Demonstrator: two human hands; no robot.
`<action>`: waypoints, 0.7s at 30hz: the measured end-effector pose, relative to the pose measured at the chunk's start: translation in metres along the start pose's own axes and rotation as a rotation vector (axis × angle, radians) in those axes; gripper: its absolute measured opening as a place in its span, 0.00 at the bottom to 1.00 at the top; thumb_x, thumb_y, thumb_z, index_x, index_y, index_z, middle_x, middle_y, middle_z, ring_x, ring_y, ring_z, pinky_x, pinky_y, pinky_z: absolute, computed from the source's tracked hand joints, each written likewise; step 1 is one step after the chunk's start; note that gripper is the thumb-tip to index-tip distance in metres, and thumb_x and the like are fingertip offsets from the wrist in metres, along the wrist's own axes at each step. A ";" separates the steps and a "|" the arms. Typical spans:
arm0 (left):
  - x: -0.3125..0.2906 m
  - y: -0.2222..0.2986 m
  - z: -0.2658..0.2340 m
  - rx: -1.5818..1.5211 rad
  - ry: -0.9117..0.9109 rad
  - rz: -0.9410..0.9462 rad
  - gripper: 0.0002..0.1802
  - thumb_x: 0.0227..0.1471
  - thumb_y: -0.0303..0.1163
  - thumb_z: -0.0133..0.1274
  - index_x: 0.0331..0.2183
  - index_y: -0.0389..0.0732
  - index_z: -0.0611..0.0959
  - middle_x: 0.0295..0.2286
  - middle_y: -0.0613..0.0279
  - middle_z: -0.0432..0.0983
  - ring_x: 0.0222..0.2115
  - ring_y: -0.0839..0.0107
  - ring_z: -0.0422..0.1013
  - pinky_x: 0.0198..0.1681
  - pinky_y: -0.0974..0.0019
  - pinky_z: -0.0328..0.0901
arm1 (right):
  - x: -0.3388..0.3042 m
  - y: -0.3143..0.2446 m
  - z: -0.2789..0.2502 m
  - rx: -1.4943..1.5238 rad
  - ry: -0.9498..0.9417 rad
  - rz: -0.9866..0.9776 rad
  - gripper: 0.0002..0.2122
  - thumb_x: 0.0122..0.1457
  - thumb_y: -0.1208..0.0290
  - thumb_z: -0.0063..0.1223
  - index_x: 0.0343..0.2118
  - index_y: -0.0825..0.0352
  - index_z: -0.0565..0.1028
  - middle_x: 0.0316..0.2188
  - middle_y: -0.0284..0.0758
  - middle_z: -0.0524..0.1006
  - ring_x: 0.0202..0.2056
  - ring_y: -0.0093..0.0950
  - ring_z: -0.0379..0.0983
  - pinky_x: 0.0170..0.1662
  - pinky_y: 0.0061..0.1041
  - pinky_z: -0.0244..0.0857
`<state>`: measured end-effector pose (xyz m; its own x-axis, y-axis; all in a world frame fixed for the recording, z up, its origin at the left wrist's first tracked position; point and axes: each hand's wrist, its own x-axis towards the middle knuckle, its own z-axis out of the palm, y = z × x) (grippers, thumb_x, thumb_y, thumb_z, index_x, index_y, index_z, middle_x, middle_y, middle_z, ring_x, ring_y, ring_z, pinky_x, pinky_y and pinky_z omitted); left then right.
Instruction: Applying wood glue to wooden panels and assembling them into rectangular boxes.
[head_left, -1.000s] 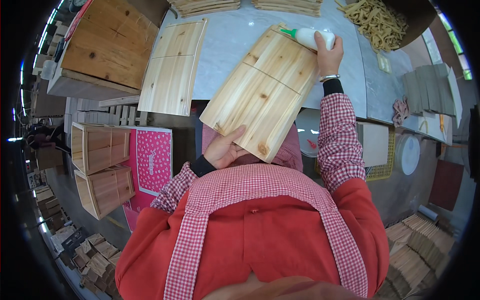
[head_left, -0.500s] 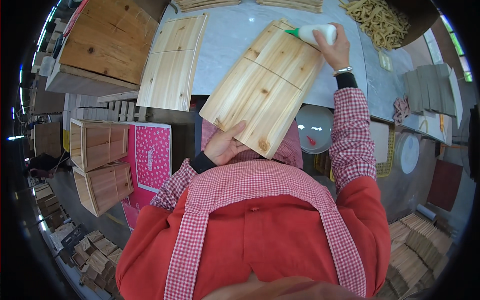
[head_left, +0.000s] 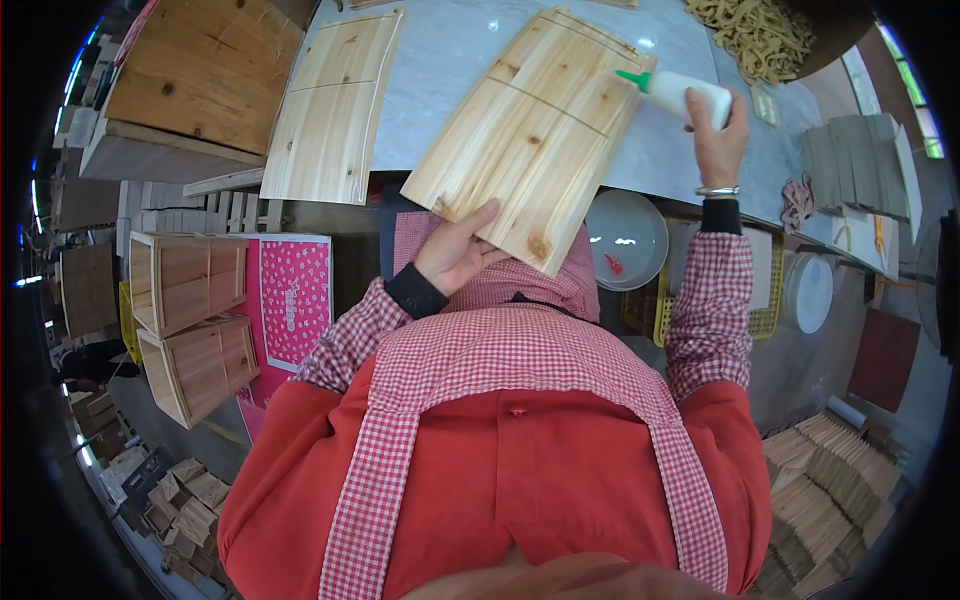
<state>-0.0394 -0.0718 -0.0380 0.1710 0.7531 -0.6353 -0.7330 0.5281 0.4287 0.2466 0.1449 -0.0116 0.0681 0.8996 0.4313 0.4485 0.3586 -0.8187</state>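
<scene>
A light wooden board (head_left: 525, 145) with a groove across it lies slanted, its far part over the table and its near end jutting out toward me. My left hand (head_left: 463, 250) grips the near left corner, thumb on top and fingers underneath. In my right hand (head_left: 720, 137) is a white squeeze bottle (head_left: 690, 97) with a green nozzle. The bottle is tilted, its tip pointing left just above the board's right edge. A thin line, perhaps of glue, shows near the board's far end. Left of it lies a second grooved board (head_left: 335, 105).
A large wooden box (head_left: 200, 80) stands at the left. Wood strips (head_left: 755, 35) heap up at the far right, near grey stacked panels (head_left: 860, 170). Below the table edge are a round basin (head_left: 628, 240) and a yellow crate (head_left: 765, 322). Wooden crates (head_left: 190, 285) sit at lower left.
My right hand has moved the bottle right and toward me, from the board's far end to its right edge. My left hand still holds the near corner.
</scene>
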 end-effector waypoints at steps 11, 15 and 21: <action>0.014 -0.001 0.014 -0.006 -0.036 0.027 0.27 0.55 0.36 0.53 0.53 0.39 0.64 0.48 0.53 0.69 0.49 0.61 0.67 0.54 0.52 0.62 | -0.027 -0.046 0.100 0.132 -0.088 -0.117 0.22 0.46 0.62 0.65 0.40 0.68 0.70 0.30 0.41 0.77 0.31 0.30 0.75 0.34 0.28 0.69; 0.014 -0.001 0.014 -0.008 -0.024 0.024 0.27 0.56 0.34 0.52 0.53 0.37 0.63 0.49 0.50 0.67 0.50 0.59 0.67 0.54 0.52 0.64 | -0.022 -0.047 0.092 0.086 -0.144 -0.164 0.21 0.47 0.63 0.65 0.41 0.67 0.70 0.30 0.41 0.77 0.31 0.30 0.75 0.34 0.27 0.69; 0.014 0.000 0.011 -0.002 -0.008 0.028 0.28 0.55 0.36 0.53 0.53 0.38 0.64 0.47 0.52 0.68 0.49 0.60 0.67 0.54 0.52 0.62 | -0.025 -0.036 0.034 0.003 -0.213 -0.261 0.19 0.49 0.65 0.63 0.41 0.67 0.70 0.29 0.38 0.76 0.29 0.29 0.75 0.32 0.27 0.69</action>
<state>-0.0295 -0.0569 -0.0400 0.1551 0.7708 -0.6179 -0.7389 0.5057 0.4453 0.1979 0.1177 -0.0060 -0.2365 0.8093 0.5377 0.4241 0.5839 -0.6923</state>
